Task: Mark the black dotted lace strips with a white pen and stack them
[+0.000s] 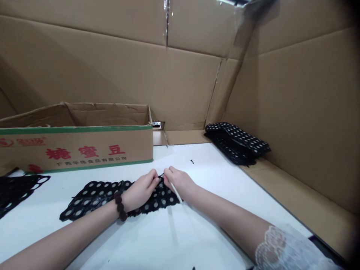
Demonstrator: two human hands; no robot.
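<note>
A black sheet with rows of round whitish spots or holes lies on the white tabletop. My left hand, with a dark beaded band at the wrist, is closed in a pinch on the sheet's upper edge. Close beside it, my right hand is also closed at that edge. A thin white stick juts down from the right hand's fingers across the sheet's right end. A short dark strand shows between the two sets of fingertips. What exactly each fingertip grips is partly hidden.
An open cardboard box with red lettering stands at the left back. More black spotted sheet lies at the left edge. A stack of such sheets leans by the right cardboard wall. A small black scrap lies behind my hands.
</note>
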